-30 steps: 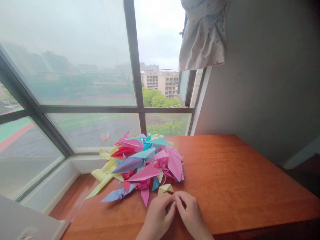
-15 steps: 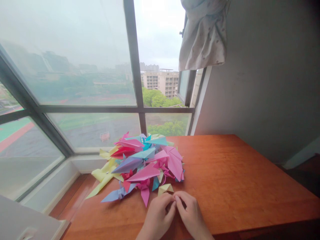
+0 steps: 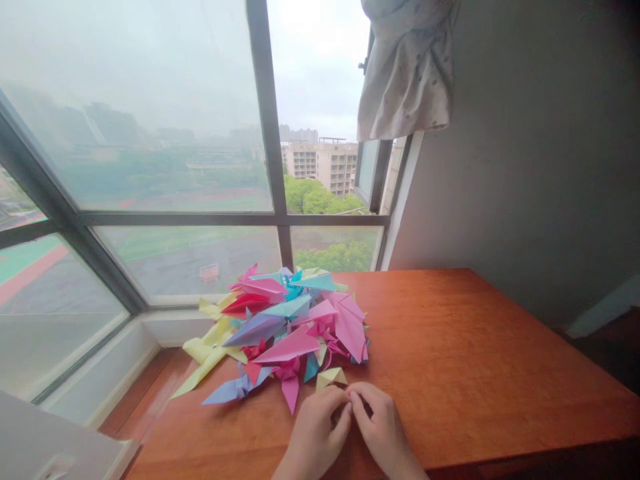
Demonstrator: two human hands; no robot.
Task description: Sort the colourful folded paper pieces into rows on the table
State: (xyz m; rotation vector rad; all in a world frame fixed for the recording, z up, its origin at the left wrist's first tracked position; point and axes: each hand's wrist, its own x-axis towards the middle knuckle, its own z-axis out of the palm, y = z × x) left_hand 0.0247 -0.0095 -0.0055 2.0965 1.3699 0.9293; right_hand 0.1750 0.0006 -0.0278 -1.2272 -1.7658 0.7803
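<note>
Near the front of the wooden table, my left hand and my right hand meet at the fingertips. Both are closed, thumbs and forefingers pinched together. Anything between the fingertips is hidden or too small to make out. Just beyond my left fingers is a pale yellow folded paper; I cannot tell if they touch it. A pile of coloured origami lies behind and to the left. At its near edge are a magenta folded paper and a blue-violet folded paper.
The reddish-brown table stretches to the right. A pinwheel-like yellow paper overhangs the pile's left side. Large windows stand behind, with a tied-up curtain at upper right and a grey wall beside it.
</note>
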